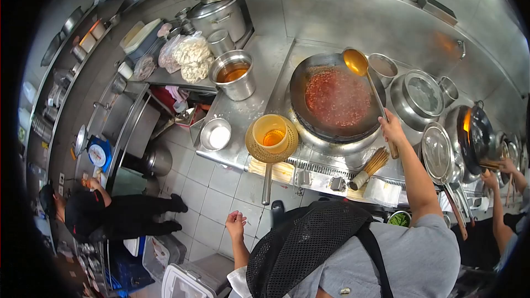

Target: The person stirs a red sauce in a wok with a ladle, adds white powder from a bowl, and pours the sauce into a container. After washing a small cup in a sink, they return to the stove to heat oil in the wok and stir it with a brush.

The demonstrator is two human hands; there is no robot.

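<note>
My right hand point(391, 128) is wrapped round the long handle of a ladle point(356, 62), whose bowl is over the far rim of a large black wok point(300, 91). In the wok a red, bubbling sauce point(337, 96) steams. My left hand point(236, 223) hangs at my side over the floor, fingers loosely bent and apart, holding nothing. Nearest to it is the handle of a perforated strainer point(254, 146), on which a yellow cup point(270, 132) with amber liquid sits.
A metal pot of brown liquid point(233, 74) and a bowl of white stuff point(215, 134) stand left of the wok. A bamboo brush point(370, 168) lies at the front edge. Sieves point(438, 154) and pots are at right. Co-workers point(91, 209) stand left and right.
</note>
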